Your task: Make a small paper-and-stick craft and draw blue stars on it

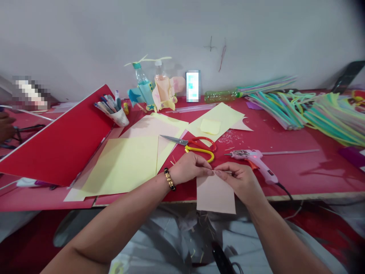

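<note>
Both of my hands pinch the top edge of a pale pink sheet of paper, which hangs down past the table's front edge. My left hand, below a wrist with a beaded bracelet, closes thumb and fingers at the sheet's upper left. Close beside it, my right hand grips the same edge, the fingertips nearly meeting. Just beyond my left hand lie scissors with a red and a yellow handle loop, blades pointing left. A pink glue gun rests right of my right hand, a glue stick in its back.
Yellow paper sheets spread to the left beside a propped red board and a pen cup. Two decorated bottles and a phone stand against the wall. Bundles of pipe cleaners lie right. Another person's hand shows far left.
</note>
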The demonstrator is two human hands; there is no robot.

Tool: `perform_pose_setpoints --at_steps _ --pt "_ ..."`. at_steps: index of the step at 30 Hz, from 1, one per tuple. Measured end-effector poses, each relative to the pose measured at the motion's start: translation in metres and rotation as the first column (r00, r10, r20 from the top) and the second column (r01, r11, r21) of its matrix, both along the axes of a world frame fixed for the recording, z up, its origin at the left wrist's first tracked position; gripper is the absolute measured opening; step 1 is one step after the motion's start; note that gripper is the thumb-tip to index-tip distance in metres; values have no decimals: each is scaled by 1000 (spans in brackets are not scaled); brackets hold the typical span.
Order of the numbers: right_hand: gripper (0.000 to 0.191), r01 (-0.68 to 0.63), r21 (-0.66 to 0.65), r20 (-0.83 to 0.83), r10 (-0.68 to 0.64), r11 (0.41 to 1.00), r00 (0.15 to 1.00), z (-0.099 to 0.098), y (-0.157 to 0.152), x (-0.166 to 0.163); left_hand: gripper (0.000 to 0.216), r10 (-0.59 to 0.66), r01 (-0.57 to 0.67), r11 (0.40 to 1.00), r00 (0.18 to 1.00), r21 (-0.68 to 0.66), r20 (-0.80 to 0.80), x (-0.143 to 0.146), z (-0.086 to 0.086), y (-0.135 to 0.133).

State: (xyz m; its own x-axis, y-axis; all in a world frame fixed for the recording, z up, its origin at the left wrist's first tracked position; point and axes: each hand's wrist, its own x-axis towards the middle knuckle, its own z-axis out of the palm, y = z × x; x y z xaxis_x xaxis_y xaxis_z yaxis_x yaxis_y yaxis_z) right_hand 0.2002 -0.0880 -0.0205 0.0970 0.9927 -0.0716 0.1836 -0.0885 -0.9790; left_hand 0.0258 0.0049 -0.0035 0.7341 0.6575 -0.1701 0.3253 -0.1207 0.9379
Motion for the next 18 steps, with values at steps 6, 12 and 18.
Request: perform_pose_setpoints --at_steps 6,12,18 --pt "19 -1 51 87 -3 999 996 2 0 -2 32 4 -2 997 1000 -72 19 -1 -3 1" --pt "18 -2 59 98 -4 998 995 3 -2 -2 32 19 -15 991 999 -132 30 -1 -5 2" --pt "18 -12 56 99 6 998 995 5 -2 -3 30 23 -18 991 999 -136 38 0 -5 2"
